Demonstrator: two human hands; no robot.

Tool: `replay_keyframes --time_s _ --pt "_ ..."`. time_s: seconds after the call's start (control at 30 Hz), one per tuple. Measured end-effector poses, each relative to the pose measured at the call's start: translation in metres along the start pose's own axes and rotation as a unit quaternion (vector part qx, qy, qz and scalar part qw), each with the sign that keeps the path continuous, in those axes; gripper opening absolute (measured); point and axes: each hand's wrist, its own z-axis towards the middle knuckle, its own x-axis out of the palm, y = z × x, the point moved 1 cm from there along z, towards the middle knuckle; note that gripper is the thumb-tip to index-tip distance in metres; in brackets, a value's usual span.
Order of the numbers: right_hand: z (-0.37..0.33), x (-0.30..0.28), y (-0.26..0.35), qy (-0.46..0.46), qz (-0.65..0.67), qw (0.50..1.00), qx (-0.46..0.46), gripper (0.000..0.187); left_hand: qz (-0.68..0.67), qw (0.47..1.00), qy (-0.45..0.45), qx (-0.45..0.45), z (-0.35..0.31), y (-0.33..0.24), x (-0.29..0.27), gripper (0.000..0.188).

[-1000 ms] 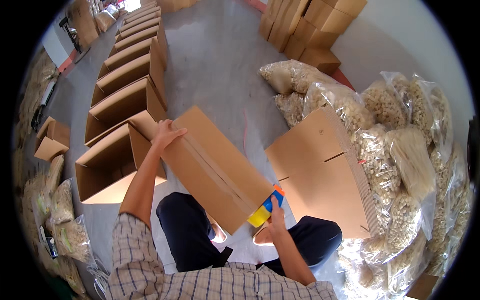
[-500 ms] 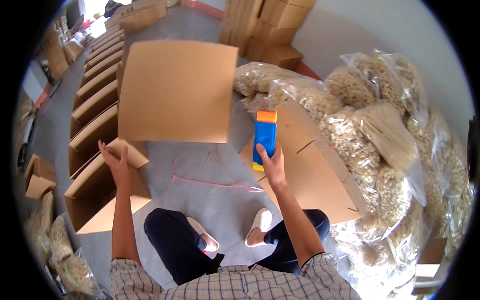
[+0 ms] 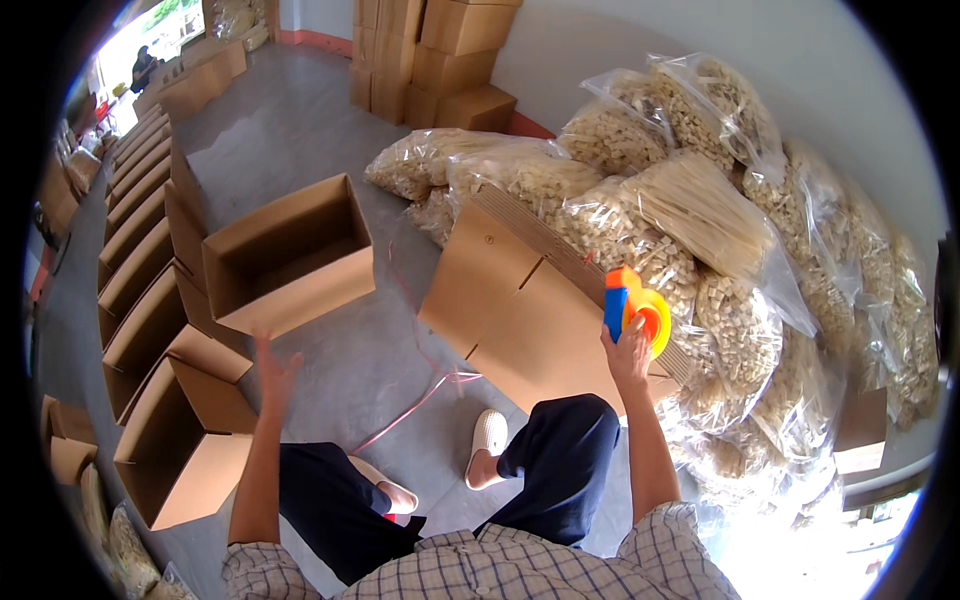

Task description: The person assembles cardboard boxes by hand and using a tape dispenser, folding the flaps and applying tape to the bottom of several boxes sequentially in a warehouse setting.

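My right hand (image 3: 629, 352) grips a blue and orange tape dispenser (image 3: 616, 307) with a yellow roll, above the right end of a stack of flat cartons (image 3: 530, 335). My left hand (image 3: 277, 372) is open and somewhat smeared by motion, its fingers apart. It is just short of the near side of an open-topped cardboard box (image 3: 318, 298), and nothing shows in it. The inside of that box is dark and its floor is hard to make out. Left of my left forearm stands another open box (image 3: 205, 480), at the near end of a row.
A long row of open boxes (image 3: 135, 330) runs away at the left. Clear bags of pale pieces (image 3: 745, 310) heap up along the right wall. Taller stacked cartons (image 3: 450, 60) stand at the back. Pinkish strapping (image 3: 405, 412) lies on the grey floor by my feet.
The single box has gone from showing a plain closed face to standing with its opening up. The tape dispenser has moved right and turned. My left hand has moved away from the row of boxes.
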Motion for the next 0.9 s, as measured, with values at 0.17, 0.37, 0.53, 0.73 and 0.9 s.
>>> replay_keyframes --time_s 0.17,0.37,0.53,0.73,0.9 --pt "-0.017 0.023 -0.006 0.046 -0.004 0.998 0.031 0.046 -0.08 0.989 0.127 -0.008 -0.006 -0.019 0.069 0.095" --pt "-0.027 0.01 0.012 0.066 0.013 0.997 0.047 0.048 -0.13 0.942 0.252 0.182 -0.006 -0.129 0.143 0.093" --pt "-0.046 -0.028 0.023 0.093 0.028 0.992 0.076 0.051 -0.073 0.885 0.331 0.318 -0.017 -0.241 0.196 0.08" --pt "-0.061 -0.06 0.035 0.113 0.053 0.99 0.068 0.065 0.092 0.856 0.275 0.428 -0.038 -0.275 0.232 0.049" --pt "-0.05 -0.084 0.003 0.073 0.414 0.888 0.186 0.049 0.082 0.877 0.27 0.39 -0.038 -0.255 0.232 0.01"
